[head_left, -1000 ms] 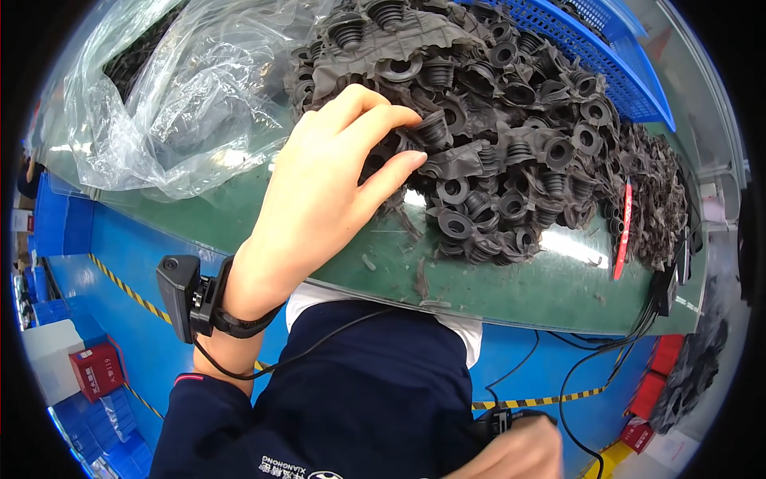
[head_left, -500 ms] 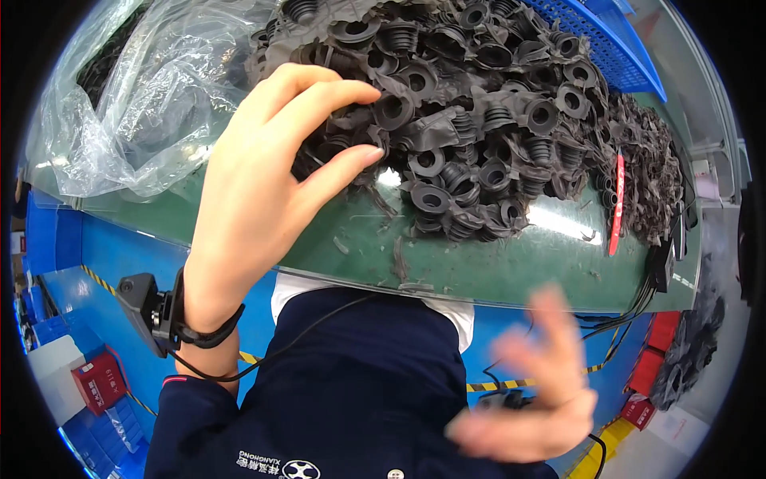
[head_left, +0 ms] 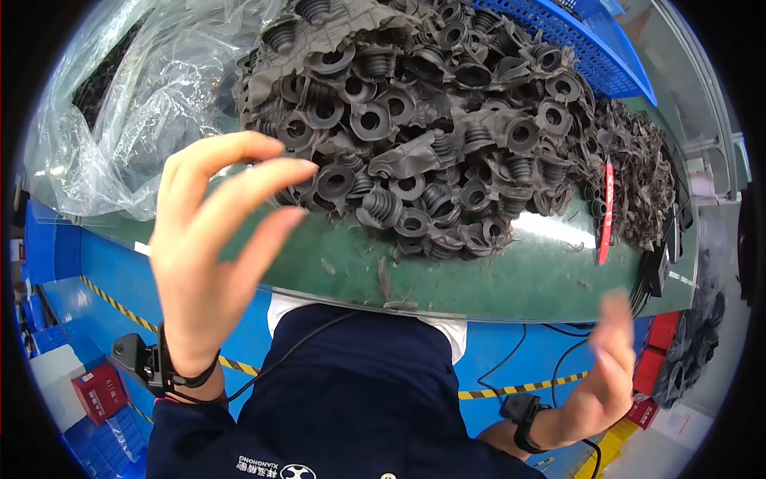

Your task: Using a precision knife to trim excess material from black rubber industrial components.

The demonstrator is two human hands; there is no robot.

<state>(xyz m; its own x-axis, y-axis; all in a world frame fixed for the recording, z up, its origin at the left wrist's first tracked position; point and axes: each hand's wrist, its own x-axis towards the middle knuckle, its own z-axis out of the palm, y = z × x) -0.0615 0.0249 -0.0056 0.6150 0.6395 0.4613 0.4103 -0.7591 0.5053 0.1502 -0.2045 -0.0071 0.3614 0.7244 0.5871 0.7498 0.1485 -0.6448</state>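
Observation:
A big heap of black rubber bellows boots (head_left: 371, 120), many still joined by thin sheets of flash, covers the middle of the green table (head_left: 343, 275). At the heap's left front edge my left hand (head_left: 211, 231) is raised with curved fingers apart from the thumb, holding nothing. Its fingertips are nearest the boots there; whether they touch any I cannot tell. My right hand (head_left: 602, 383) is off the table's front edge at the right, slightly blurred, fingers stretched upward and no object visible in it. Both wrists wear a strapped device.
Clear plastic bagging (head_left: 159, 104) lies at the left of the table. A blue perforated basket (head_left: 570, 40) stands at the back right. Right of the heap are a red slim tool (head_left: 606, 214) and a pile of dark rubber scraps (head_left: 642, 176). Cables hang at the table's right front.
My left hand has moved left and down, away from the middle of the heap. My right hand has moved right and up, its fingers less spread. The view has shifted slightly.

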